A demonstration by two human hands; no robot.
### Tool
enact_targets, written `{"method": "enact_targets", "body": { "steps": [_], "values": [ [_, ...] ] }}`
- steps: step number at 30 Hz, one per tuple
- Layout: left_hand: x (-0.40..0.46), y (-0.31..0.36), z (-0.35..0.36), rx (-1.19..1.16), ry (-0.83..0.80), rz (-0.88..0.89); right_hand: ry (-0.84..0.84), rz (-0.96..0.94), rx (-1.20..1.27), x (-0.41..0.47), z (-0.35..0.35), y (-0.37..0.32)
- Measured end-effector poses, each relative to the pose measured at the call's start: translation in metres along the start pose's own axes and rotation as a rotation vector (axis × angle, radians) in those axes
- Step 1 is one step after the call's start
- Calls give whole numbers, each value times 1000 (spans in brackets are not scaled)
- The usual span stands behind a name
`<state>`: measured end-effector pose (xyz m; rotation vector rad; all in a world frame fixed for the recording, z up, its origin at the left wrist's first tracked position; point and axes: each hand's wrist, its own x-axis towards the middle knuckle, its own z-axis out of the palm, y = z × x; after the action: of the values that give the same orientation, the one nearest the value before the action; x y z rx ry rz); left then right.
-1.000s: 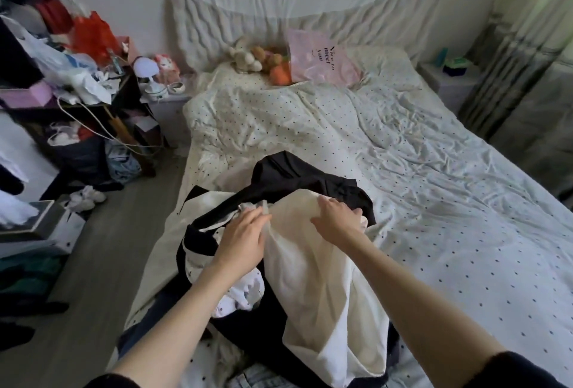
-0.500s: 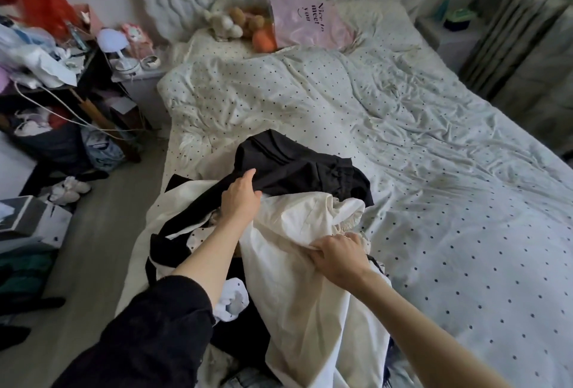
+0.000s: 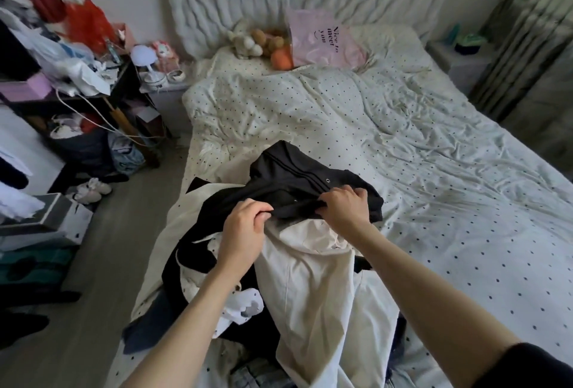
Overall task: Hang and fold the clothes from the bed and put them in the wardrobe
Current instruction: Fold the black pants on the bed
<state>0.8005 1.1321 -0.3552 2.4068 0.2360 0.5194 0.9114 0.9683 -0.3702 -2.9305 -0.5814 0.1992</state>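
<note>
Here, both hands are pinching the near edge of a black garment (image 3: 297,183) that is lying on top of the clothes pile (image 3: 279,279) at the near left part of the bed (image 3: 434,201). The left hand (image 3: 245,232) is curling its fingers round a bunched fold of the dark fabric, thumb on top, and the right hand (image 3: 344,207) is gripping the same edge a little further right, knuckles up, just beside a row of metal snaps (image 3: 327,180) (so this is likely a jacket or a snap-front top).

Under the black piece, a cream garment (image 3: 316,294) is spreading toward the camera, with a white spotted piece (image 3: 242,307) and some denim (image 3: 257,372) showing beneath it at the near edge.

The black fabric is looking soft and limp, creasing wherever the fingers are pressing, so it is probably going to sag and drag its neighbours along if lifted from one point. It is looking thicker than the cream cloth, though still light enough for two hands. Taking it by the shoulders or collar, hands apart, would seem the better hold for shaking it out and slipping in a hanger; the snap placket is offering a firmer, doubled strip to grip. No hanger or wardrobe is showing from this angle.
</note>
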Motion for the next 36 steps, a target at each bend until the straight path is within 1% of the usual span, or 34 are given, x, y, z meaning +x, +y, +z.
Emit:
{"method": "enact_targets", "body": {
  "steps": [3,5,6,10,13,16,19,22,25,27,29,31,33,34,36],
  "values": [
    [16,18,-24,-22,62,30,179,69,99,-2,-26,-6],
    [21,38,-43,-43,114,59,318,87,162,-5,-59,-10],
    [24,41,-45,-41,140,68,343,99,191,-4,-67,-12],
    [40,90,-79,-86,258,174,544,81,291,-19,-142,-12],
    [44,130,-105,-102,294,241,676,56,402,-44,-205,-6],
    [35,162,-115,-140,299,324,754,68,419,-77,-242,6],
    [12,193,-106,-228,135,396,844,152,401,-125,-261,28],
    [-18,216,-84,-272,-65,449,876,226,369,-176,-262,59],
    [-45,229,-61,-238,-299,465,802,270,375,-228,-247,91],
    [-63,243,-43,-148,-447,489,754,350,384,-269,-230,114],
    [-83,258,-24,-96,-556,523,717,425,400,-308,-216,131],
    [-106,276,-5,-73,-646,564,661,462,395,-341,-203,143],
    [-132,296,13,0,-728,638,641,500,385,-372,-194,154],
    [-147,309,23,31,-733,675,643,529,389,-389,-191,162],
    [-160,321,32,34,-625,694,670,542,394,-406,-187,174]
  ]
}}
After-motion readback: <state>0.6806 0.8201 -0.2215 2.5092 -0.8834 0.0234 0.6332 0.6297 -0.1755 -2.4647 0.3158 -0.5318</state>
